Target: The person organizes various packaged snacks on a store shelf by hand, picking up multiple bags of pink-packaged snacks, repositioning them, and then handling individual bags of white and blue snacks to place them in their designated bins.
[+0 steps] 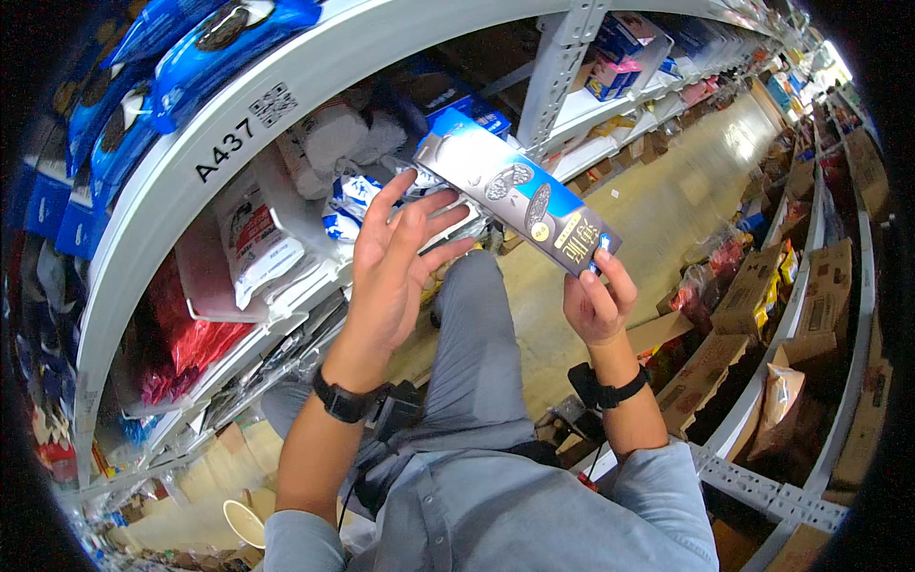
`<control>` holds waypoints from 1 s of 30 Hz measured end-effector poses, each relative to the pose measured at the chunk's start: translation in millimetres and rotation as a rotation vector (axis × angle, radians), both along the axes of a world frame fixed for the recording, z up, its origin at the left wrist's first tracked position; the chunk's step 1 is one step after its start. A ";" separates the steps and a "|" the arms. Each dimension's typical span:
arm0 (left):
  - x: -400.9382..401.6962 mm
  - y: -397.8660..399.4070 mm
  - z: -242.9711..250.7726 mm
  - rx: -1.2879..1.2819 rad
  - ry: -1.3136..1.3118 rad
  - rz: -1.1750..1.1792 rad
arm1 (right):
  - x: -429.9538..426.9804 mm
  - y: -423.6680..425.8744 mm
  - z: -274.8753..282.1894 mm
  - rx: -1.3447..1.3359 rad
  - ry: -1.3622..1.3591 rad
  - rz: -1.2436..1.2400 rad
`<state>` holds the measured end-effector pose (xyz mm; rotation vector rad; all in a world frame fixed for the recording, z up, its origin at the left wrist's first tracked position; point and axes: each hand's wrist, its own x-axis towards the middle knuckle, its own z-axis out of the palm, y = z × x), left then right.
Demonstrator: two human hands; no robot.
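A long blue, white and dark cookie box [525,193] with pictures of round sandwich cookies is tilted before me, its lower right end pinched between the thumb and fingers of my right hand [602,297]. My left hand [400,264] has its fingers spread beside the box's left side and holds nothing; its palm is turned partly up. Behind the left hand, white and blue bags [350,204] lie on a shelf. Each wrist wears a black strap with a device on it.
A metal shelf edge [168,154] with a printed label curves along the left, with blue cookie packs [207,50] above it. Below are a white and red bag [257,236] and red packaging [200,350]. An upright post [561,79] rises ahead. Cardboard boxes [747,289] fill racks at right.
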<state>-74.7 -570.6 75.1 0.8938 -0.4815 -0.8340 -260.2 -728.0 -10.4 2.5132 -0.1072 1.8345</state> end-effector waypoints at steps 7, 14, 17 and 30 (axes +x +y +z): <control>10.6 2.1 -11.1 0.083 0.070 0.097 | 9.2 16.4 -12.8 0.062 0.086 0.039; 15.2 9.0 -13.6 -0.015 0.122 0.062 | 19.0 22.7 -11.2 0.426 0.007 0.361; 10.9 15.0 -17.6 0.015 0.096 0.063 | 16.9 20.3 -12.8 0.371 0.024 0.320; -6.2 41.9 -32.1 0.101 0.200 0.199 | 66.6 -37.9 2.9 0.480 0.007 0.107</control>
